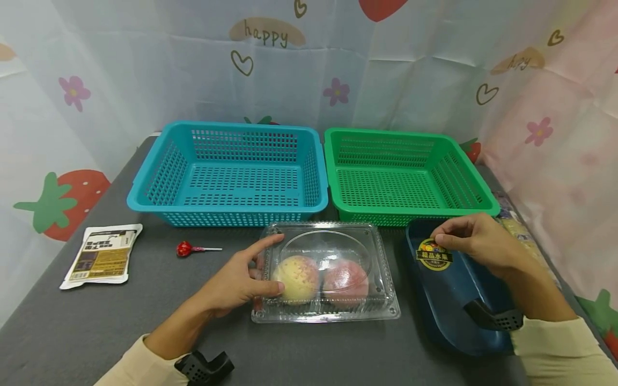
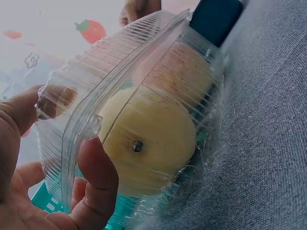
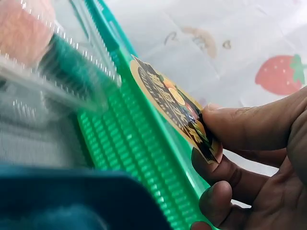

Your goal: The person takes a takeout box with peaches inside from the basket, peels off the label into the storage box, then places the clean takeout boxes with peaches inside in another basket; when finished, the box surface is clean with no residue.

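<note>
- Grey bench below, printed curtain behind.
- Pinching a sticker with the right hand, above the tub.
- Gripping the box, beside that tub, by its left edge with the left hand; fruits inside.
- Probably at the labelling step; next, likely needing the box steady and the sticker laid flat.
- Beyond, blue basket and green basket; left, lollipop.
</note>
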Action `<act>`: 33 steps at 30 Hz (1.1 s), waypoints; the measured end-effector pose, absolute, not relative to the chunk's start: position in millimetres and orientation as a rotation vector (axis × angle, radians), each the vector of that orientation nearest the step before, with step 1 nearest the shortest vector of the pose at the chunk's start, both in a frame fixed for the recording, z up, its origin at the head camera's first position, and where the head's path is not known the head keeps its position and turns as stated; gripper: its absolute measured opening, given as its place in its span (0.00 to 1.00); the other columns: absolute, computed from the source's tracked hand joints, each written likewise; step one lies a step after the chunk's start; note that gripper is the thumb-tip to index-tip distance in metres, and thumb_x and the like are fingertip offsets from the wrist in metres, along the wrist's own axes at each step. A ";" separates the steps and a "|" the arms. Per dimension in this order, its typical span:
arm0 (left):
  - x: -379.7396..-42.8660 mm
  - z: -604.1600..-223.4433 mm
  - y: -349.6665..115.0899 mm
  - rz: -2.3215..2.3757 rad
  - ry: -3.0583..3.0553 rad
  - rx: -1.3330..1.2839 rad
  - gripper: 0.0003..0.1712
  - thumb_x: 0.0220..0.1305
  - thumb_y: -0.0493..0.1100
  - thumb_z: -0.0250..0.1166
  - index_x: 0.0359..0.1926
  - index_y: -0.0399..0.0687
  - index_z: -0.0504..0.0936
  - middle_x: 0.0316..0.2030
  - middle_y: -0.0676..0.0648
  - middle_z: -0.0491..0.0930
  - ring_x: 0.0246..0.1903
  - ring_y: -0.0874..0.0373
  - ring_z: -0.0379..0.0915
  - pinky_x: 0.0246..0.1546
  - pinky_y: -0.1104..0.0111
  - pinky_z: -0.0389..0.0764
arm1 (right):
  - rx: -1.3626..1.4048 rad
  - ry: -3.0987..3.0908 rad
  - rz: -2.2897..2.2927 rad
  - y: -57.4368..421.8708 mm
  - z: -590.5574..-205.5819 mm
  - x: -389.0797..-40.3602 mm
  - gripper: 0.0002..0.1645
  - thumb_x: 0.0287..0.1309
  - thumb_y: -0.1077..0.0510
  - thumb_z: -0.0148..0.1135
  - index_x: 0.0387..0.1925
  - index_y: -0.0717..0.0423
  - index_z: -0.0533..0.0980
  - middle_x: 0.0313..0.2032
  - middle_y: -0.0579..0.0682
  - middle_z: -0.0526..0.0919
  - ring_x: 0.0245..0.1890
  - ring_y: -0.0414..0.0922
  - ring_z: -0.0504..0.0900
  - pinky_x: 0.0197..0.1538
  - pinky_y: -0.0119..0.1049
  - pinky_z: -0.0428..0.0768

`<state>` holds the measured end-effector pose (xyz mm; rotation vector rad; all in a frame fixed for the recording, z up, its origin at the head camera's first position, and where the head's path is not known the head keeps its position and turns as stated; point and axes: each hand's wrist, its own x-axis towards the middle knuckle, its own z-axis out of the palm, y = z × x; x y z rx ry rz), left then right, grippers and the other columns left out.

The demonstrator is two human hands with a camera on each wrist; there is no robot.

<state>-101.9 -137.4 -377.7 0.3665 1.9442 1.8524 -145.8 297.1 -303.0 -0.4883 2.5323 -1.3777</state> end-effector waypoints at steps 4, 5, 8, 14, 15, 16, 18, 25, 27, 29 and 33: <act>-101.5 -377.4 -137.7 1.857 1.942 0.367 0.52 0.52 0.33 0.73 0.74 0.54 0.56 0.36 0.38 0.58 0.15 0.56 0.70 0.15 0.57 0.79 | -0.475 2.525 -1.374 305.6 -306.5 -148.3 0.10 0.64 0.66 0.60 0.39 0.73 0.80 0.32 0.51 0.83 0.32 0.44 0.80 0.37 0.34 0.80; -101.5 -377.3 -137.7 1.858 1.941 0.366 0.52 0.52 0.33 0.73 0.74 0.54 0.56 0.36 0.38 0.57 0.15 0.56 0.70 0.15 0.57 0.79 | -0.466 2.528 -1.367 307.6 -307.4 -148.9 0.10 0.64 0.66 0.60 0.39 0.73 0.80 0.32 0.51 0.83 0.32 0.43 0.80 0.38 0.34 0.80; -101.6 -377.4 -137.6 1.856 1.944 0.366 0.52 0.52 0.33 0.73 0.74 0.53 0.56 0.36 0.38 0.57 0.15 0.55 0.70 0.15 0.56 0.79 | -0.434 2.529 -1.330 313.7 -311.1 -151.2 0.12 0.65 0.64 0.60 0.41 0.74 0.79 0.33 0.51 0.83 0.34 0.43 0.80 0.39 0.35 0.80; -102.2 -378.3 -137.8 1.856 1.941 0.370 0.51 0.53 0.33 0.73 0.74 0.54 0.57 0.35 0.39 0.57 0.15 0.55 0.70 0.16 0.55 0.80 | -0.413 2.465 -1.259 325.6 -325.2 -159.2 0.13 0.66 0.64 0.58 0.41 0.73 0.79 0.33 0.53 0.84 0.34 0.44 0.80 0.40 0.36 0.80; -102.1 -378.4 -137.9 1.857 1.940 0.371 0.51 0.53 0.33 0.73 0.74 0.54 0.57 0.35 0.39 0.57 0.14 0.55 0.70 0.16 0.55 0.80 | -0.407 2.451 -1.254 327.2 -327.5 -160.2 0.13 0.66 0.64 0.57 0.41 0.73 0.79 0.33 0.53 0.84 0.34 0.44 0.81 0.39 0.36 0.80; -102.2 -378.6 -138.0 1.856 1.941 0.372 0.51 0.53 0.33 0.73 0.74 0.54 0.57 0.35 0.39 0.57 0.15 0.55 0.70 0.16 0.55 0.80 | -0.400 2.440 -1.251 328.7 -329.6 -161.1 0.13 0.66 0.63 0.58 0.40 0.73 0.79 0.33 0.54 0.84 0.34 0.45 0.81 0.39 0.37 0.81; -102.1 -378.7 -138.3 1.854 1.943 0.374 0.51 0.53 0.33 0.73 0.74 0.55 0.57 0.36 0.39 0.57 0.15 0.55 0.70 0.16 0.55 0.80 | -0.382 2.418 -1.233 331.5 -333.0 -162.9 0.13 0.66 0.62 0.58 0.40 0.73 0.79 0.33 0.54 0.84 0.34 0.45 0.81 0.39 0.37 0.80; -102.0 -378.0 -138.7 1.849 1.941 0.377 0.51 0.53 0.33 0.73 0.74 0.55 0.56 0.36 0.38 0.58 0.15 0.56 0.70 0.16 0.57 0.79 | -0.343 2.357 -1.200 337.6 -342.7 -167.9 0.14 0.66 0.60 0.59 0.41 0.71 0.78 0.34 0.55 0.83 0.34 0.45 0.80 0.40 0.38 0.80; -102.1 -377.9 -138.7 1.850 1.937 0.379 0.51 0.53 0.33 0.73 0.74 0.54 0.56 0.36 0.38 0.58 0.15 0.56 0.70 0.16 0.57 0.79 | -0.339 2.353 -1.192 338.7 -346.2 -169.3 0.14 0.66 0.61 0.59 0.41 0.72 0.78 0.34 0.55 0.83 0.33 0.44 0.79 0.39 0.39 0.80; -102.2 -377.9 -138.6 1.851 1.935 0.383 0.51 0.53 0.33 0.73 0.74 0.53 0.56 0.36 0.38 0.58 0.15 0.56 0.70 0.16 0.58 0.79 | -0.324 2.359 -1.179 338.9 -349.1 -170.1 0.13 0.65 0.61 0.59 0.41 0.71 0.79 0.33 0.54 0.83 0.32 0.44 0.79 0.36 0.39 0.80; -102.3 -378.2 -138.3 1.855 1.931 0.387 0.51 0.53 0.33 0.72 0.74 0.53 0.56 0.36 0.37 0.59 0.15 0.56 0.71 0.15 0.57 0.79 | -0.325 2.385 -1.136 338.2 -354.8 -172.5 0.12 0.65 0.61 0.59 0.40 0.71 0.79 0.32 0.53 0.82 0.31 0.44 0.78 0.34 0.41 0.79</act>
